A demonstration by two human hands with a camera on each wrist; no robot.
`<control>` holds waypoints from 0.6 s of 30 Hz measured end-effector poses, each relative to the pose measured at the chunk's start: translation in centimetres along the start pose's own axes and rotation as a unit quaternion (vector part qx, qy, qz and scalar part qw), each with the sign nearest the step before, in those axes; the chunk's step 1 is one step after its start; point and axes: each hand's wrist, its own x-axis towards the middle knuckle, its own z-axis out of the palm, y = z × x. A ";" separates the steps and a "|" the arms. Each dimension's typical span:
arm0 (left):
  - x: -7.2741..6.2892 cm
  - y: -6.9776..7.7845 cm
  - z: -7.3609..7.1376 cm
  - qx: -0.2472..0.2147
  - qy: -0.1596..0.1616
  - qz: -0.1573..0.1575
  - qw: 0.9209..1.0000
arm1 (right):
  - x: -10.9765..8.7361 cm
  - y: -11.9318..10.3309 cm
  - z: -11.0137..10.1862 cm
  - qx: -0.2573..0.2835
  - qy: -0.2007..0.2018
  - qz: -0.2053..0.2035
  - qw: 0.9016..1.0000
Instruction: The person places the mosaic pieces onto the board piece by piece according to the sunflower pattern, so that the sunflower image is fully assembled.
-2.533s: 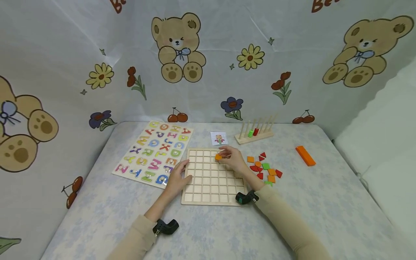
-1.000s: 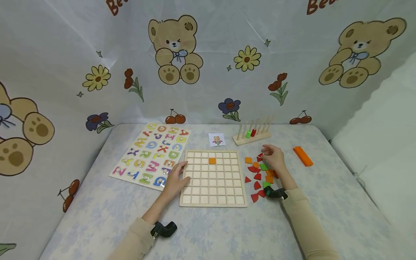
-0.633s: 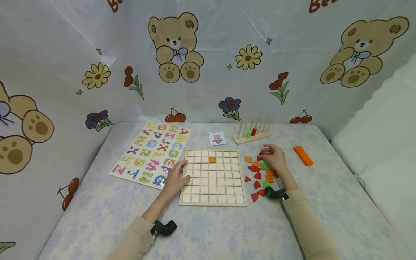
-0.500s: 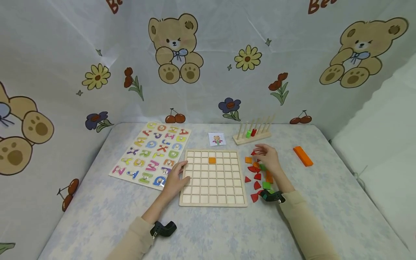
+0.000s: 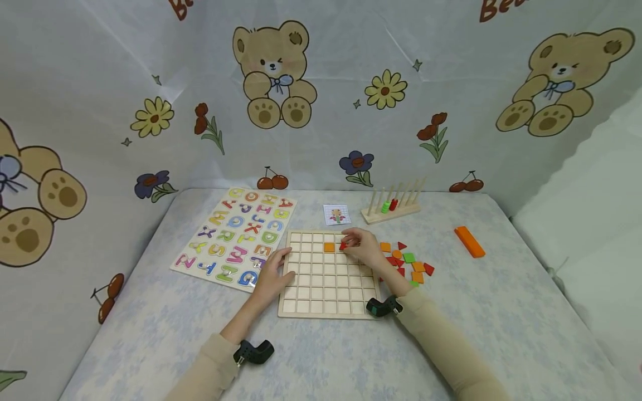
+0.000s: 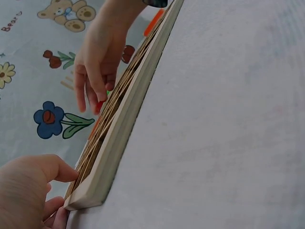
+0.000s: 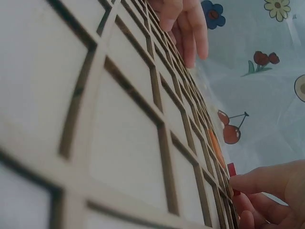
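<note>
A wooden grid board (image 5: 321,289) with square cells lies mid-table. My left hand (image 5: 271,275) grips its left edge, thumb on the frame and fingers along the side, as the left wrist view (image 6: 33,188) also shows. Over the second row from the far edge, my right hand (image 5: 365,248) pinches a small red tile (image 5: 343,245) between thumb and fingertips. In the right wrist view the red tile (image 7: 232,177) stands tilted near the cells. Left of it an orange square tile (image 5: 329,247) sits in a cell.
Several loose red, orange and green tiles (image 5: 418,267) lie right of the board, partly hidden by the right forearm. A letter puzzle (image 5: 236,236) lies left, a pattern card (image 5: 336,214) behind, a peg stand (image 5: 393,211) back right, an orange bar (image 5: 470,241) far right.
An orange tile was set into a cell, then my right hand went to the loose tiles. It has come back left over the board with a red tile. My left hand stayed put.
</note>
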 end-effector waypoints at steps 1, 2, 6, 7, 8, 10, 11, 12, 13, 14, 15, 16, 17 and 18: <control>0.0 0.1 0.0 -0.001 0.000 -0.001 1.000 | 0.1 0.0 0.2 -0.001 -0.001 -0.002 1.000; 0.0 0.1 0.0 -0.004 -0.001 0.000 1.000 | 0.2 0.1 0.4 -0.002 -0.002 -0.002 1.000; 0.0 0.2 -0.1 -0.004 -0.002 0.001 1.000 | 0.4 0.2 0.9 -0.001 -0.007 -0.003 1.000; 0.0 0.2 0.0 -0.002 -0.003 0.003 1.000 | 0.4 0.2 0.9 0.000 -0.007 -0.004 1.000; 0.0 0.2 0.0 -0.002 -0.004 0.004 1.000 | 0.4 0.1 0.9 0.001 -0.007 -0.004 1.000; 0.0 0.3 0.0 0.000 -0.003 0.005 1.000 | 0.4 0.1 0.9 0.001 -0.008 -0.009 1.000; 0.0 0.3 0.0 0.000 -0.003 0.006 1.000 | 0.3 0.0 0.9 0.001 -0.008 -0.007 1.000; 0.1 0.3 0.0 0.000 -0.002 0.004 1.000 | 0.3 -0.1 0.8 0.000 -0.006 -0.004 1.000; 0.1 0.3 0.0 0.000 -0.003 0.004 1.000 | 0.2 -0.1 0.7 -0.003 -0.002 -0.003 1.000; 0.1 0.4 -0.1 0.000 -0.003 0.003 1.000 | 0.1 -0.2 0.5 -0.006 0.003 -0.003 1.000; 0.1 0.4 -0.1 0.001 -0.004 0.001 1.000 | 0.0 -0.2 0.2 -0.009 0.010 0.000 1.000; 0.1 0.4 -0.1 0.004 -0.003 0.001 1.000 | -0.1 -0.1 -0.1 -0.008 0.017 0.005 1.000; 0.1 0.3 -0.1 0.005 -0.003 -0.001 1.000 | -0.4 -0.1 -0.6 -0.009 0.026 0.010 1.000; 0.1 0.3 -0.1 0.006 -0.003 -0.002 1.000 | -0.6 0.0 -1.1 -0.014 0.036 0.010 0.999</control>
